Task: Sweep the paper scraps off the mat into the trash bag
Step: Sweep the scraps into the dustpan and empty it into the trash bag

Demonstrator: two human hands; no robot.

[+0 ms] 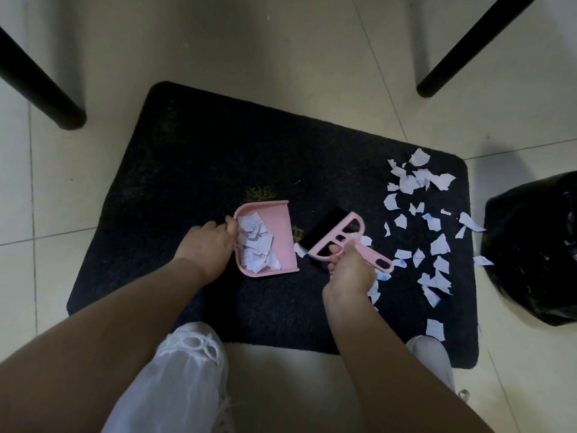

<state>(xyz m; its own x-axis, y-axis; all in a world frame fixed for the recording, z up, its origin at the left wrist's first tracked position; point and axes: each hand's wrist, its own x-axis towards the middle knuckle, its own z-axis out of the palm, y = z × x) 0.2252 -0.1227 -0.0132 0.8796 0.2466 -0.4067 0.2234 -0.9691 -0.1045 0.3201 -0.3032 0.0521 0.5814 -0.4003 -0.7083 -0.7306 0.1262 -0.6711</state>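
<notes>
A dark mat lies on the tiled floor. My left hand grips the back of a pink dustpan that rests on the mat and holds several squared paper scraps. My right hand grips the handle of a pink brush with black bristles, just right of the pan's mouth. One scrap lies between brush and pan. Several loose paper scraps are strewn over the right part of the mat. A black trash bag stands on the floor off the mat's right edge.
Two black furniture legs stand on the tiles, one at the far left and one at the far right. My knee in white cloth and a white shoe are at the mat's near edge.
</notes>
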